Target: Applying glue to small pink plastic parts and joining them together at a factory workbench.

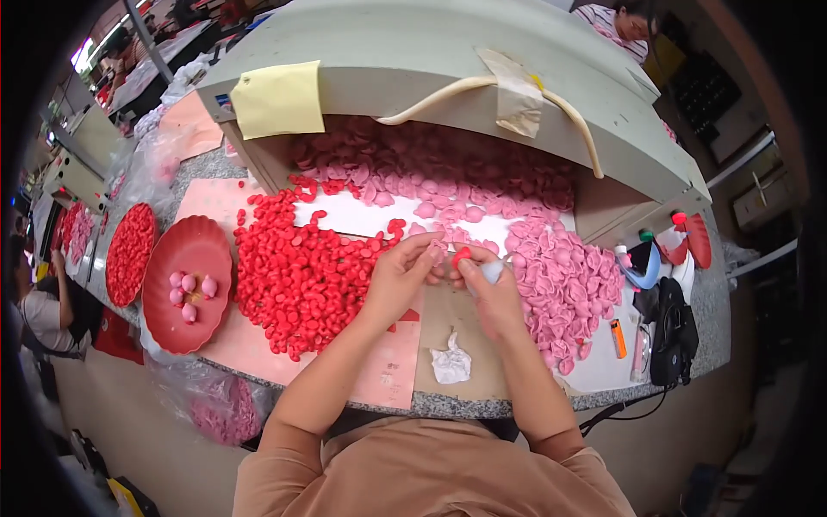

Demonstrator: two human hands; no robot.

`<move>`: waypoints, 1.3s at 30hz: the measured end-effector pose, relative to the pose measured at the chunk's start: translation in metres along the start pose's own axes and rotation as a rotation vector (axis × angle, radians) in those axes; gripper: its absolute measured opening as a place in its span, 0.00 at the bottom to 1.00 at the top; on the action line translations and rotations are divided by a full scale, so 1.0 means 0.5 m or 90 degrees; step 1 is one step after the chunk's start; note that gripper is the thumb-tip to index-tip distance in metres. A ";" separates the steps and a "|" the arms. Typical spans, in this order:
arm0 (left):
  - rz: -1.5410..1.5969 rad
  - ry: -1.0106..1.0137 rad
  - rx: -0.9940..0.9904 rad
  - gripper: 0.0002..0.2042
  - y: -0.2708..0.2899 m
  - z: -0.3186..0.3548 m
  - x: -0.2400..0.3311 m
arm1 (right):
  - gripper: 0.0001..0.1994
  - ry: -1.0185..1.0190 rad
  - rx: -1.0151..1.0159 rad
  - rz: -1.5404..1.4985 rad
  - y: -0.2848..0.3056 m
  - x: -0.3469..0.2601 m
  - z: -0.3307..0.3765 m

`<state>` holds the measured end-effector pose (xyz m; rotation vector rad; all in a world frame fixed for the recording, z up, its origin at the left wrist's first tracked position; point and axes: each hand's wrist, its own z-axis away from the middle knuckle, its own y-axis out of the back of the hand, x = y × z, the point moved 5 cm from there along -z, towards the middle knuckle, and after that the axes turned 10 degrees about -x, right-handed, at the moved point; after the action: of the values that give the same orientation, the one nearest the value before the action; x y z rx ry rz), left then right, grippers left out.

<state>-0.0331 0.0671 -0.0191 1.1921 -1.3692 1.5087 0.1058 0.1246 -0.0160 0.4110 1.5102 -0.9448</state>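
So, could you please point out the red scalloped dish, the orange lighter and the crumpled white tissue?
Red scalloped plastic dish [211, 250]: head view, bare upper inside.
Small orange lighter [618, 339]: head view, middle of its body.
Crumpled white tissue [451, 363]: head view, its centre.

a factory workshop: heaps of red petals [297, 276] and pink petals [560, 276] on a stone workbench [706, 319]

Person wears a plain tan short-sleeved top [431, 470], sleeves ending approx. at the upper arms. Both forearms bare; no watch, rings etc. visible.
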 end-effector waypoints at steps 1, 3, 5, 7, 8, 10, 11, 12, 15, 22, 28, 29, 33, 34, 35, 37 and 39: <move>-0.013 -0.002 0.002 0.14 -0.011 0.000 0.002 | 0.15 -0.011 0.000 0.044 0.003 0.001 0.001; -0.051 0.003 0.005 0.14 -0.026 0.002 0.010 | 0.15 -0.017 0.012 0.060 0.004 -0.008 0.010; -0.090 0.006 0.019 0.14 -0.035 0.007 0.017 | 0.15 -0.004 0.007 0.081 0.004 -0.012 0.014; -0.172 -0.005 0.037 0.14 -0.035 0.012 0.025 | 0.15 -0.004 0.002 0.091 0.004 -0.004 0.014; -0.173 -0.003 0.036 0.14 -0.035 0.013 0.022 | 0.15 -0.004 -0.006 0.103 0.002 -0.001 0.014; -0.223 -0.052 0.058 0.13 -0.033 0.016 0.024 | 0.14 -0.004 -0.007 0.108 -0.003 0.003 0.015; -0.223 -0.050 0.057 0.13 -0.034 0.017 0.023 | 0.14 -0.003 -0.010 0.115 -0.006 0.004 0.015; -0.278 -0.062 0.060 0.13 -0.038 0.020 0.026 | 0.14 -0.004 -0.009 0.115 -0.008 0.003 0.016; -0.353 -0.079 0.059 0.12 -0.040 0.021 0.029 | 0.14 0.007 0.000 0.113 -0.007 -0.001 0.012; -0.418 -0.060 0.008 0.13 -0.046 0.021 0.058 | 0.15 -0.031 -0.055 0.089 -0.001 0.004 0.006; -0.418 -0.155 -0.013 0.13 -0.045 0.016 0.055 | 0.15 -0.036 -0.068 0.062 -0.003 0.012 0.005; -0.417 -0.156 -0.013 0.13 -0.047 0.016 0.058 | 0.14 -0.038 -0.076 0.048 -0.002 0.013 0.004; -0.347 -0.102 -0.031 0.13 -0.049 0.019 0.053 | 0.12 -0.043 -0.088 0.027 -0.011 0.003 0.007; -0.348 -0.104 -0.029 0.13 -0.049 0.019 0.053 | 0.11 -0.065 -0.089 0.011 -0.012 0.003 0.008; -0.347 -0.103 -0.029 0.13 -0.049 0.020 0.052 | 0.10 -0.086 -0.091 -0.005 -0.012 0.005 0.009; -0.365 -0.134 -0.017 0.13 -0.050 0.021 0.053 | 0.09 -0.091 -0.096 -0.034 -0.012 0.012 0.009; -0.370 -0.119 -0.017 0.13 -0.051 0.024 0.057 | 0.09 -0.096 -0.099 -0.065 -0.017 0.013 0.011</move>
<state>-0.0149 0.0572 0.0154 1.5749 -1.0226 0.9828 0.1017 0.1137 -0.0189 0.1487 1.4644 -0.9095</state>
